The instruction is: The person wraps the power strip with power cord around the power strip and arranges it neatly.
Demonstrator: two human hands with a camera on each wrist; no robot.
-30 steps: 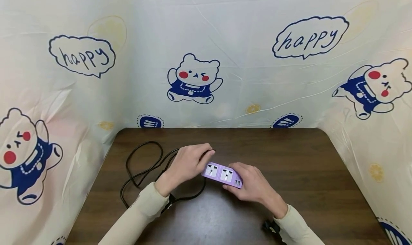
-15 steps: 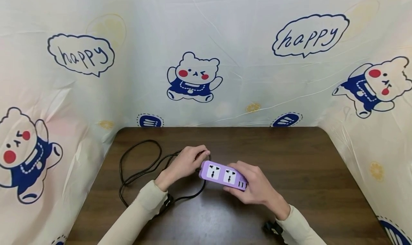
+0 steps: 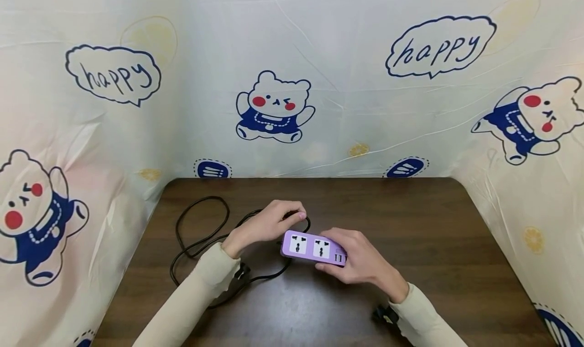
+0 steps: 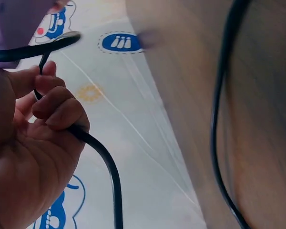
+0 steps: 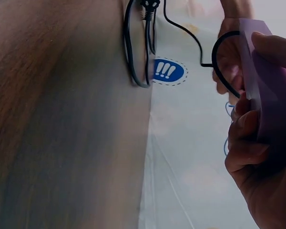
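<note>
My right hand [image 3: 360, 258] holds a purple power strip [image 3: 309, 246] by its right end, thumb and fingers on opposite long sides. Two white universal sockets and a pair of USB ports face up toward the head camera. Just beyond the strip's left end, my left hand [image 3: 271, 223] grips the strip's black power cord [image 4: 115, 186]; in the left wrist view the fingers curl round it. A short bend of cord arcs between that hand and the strip, clearest in the right wrist view. Part of the strip's right end is hidden under my right hand.
Loose loops of the cord lie on the left side of the dark wooden table [image 3: 433, 235]. A black plug [image 5: 150, 5] shows at the top of the right wrist view. A printed curtain [image 3: 356, 83] surrounds the table's back and sides.
Over the last half second my left hand moves slightly up and right with the cord, and the cord bend beside it widens. The strip, shifted right earlier, comes back a little left.
</note>
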